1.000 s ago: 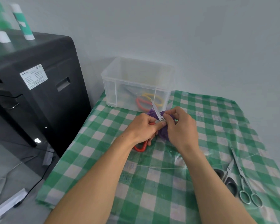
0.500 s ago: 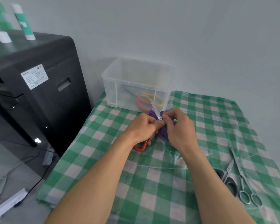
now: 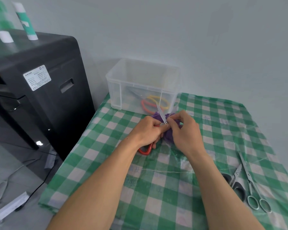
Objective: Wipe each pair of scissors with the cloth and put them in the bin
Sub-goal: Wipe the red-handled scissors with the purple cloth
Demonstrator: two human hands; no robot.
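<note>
Pale grey wall (image 3: pixel 206 39) is filling the upper and right frame under soft, even light. Black cabinet (image 3: pixel 45 105) is standing at left, carrying a white label (image 3: pixel 37 77) on its side and a green-and-white tube (image 3: pixel 26 22) on top. Bench is running from centre to lower right, wearing a green-and-white checked cover (image 3: pixel 156 188). Grey floor (image 3: pixel 23 163) is showing lower left, thin cables (image 3: pixel 2 188) trailing across it.

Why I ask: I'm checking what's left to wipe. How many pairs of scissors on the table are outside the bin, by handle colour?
Red-handled scissors: 1, gripped by the left hand
Black-handled scissors: 1
All-metal scissors: 1
Total: 3
</note>
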